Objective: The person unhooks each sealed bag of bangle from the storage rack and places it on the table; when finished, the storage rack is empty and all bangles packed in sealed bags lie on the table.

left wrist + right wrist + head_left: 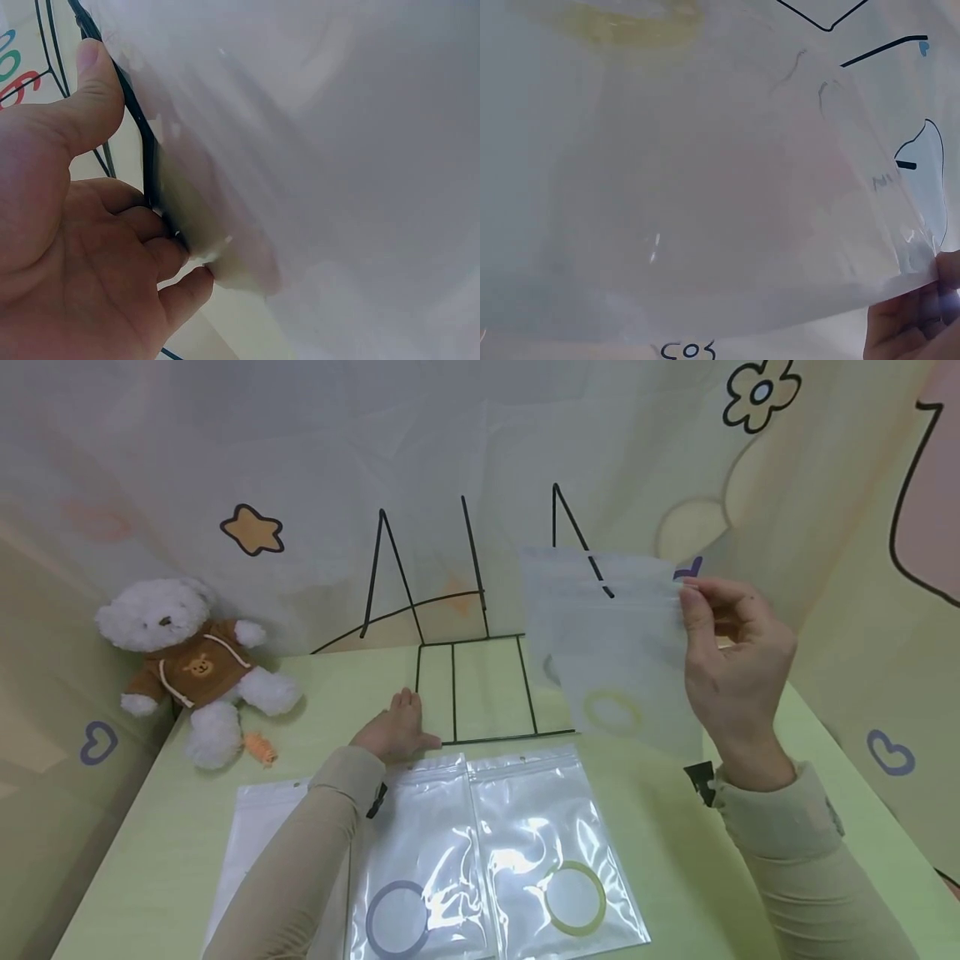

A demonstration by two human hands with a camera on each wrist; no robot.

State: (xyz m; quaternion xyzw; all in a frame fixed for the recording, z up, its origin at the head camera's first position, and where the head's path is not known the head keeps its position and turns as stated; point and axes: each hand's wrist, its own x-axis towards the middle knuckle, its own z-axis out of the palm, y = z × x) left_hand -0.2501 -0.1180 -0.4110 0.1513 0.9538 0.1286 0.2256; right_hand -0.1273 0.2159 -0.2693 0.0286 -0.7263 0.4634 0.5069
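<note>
In the head view my right hand (pixel 738 668) pinches the upper right corner of a frosted zip bag (pixel 637 643) between thumb and fingers, off the table. A pale yellow ring (pixel 613 712) shows through it. Behind its left part a grey ring edge (pixel 551 668) shows, apparently in another bag. My left hand (pixel 393 727) lies low at the left front corner of a black wire rack (pixel 487 742), thumb spread from the fingers. In the left wrist view its thumb and fingertips touch a black wire (pixel 148 161). The bag partly covers the rack's right side.
In front lie clear zip bags, one with a grey-violet ring (pixel 397 920), one with a yellow ring (pixel 575 898). A further bag (pixel 258 818) is partly under my left forearm. A white teddy bear (pixel 198 664) and a small orange item (pixel 260 748) are at left.
</note>
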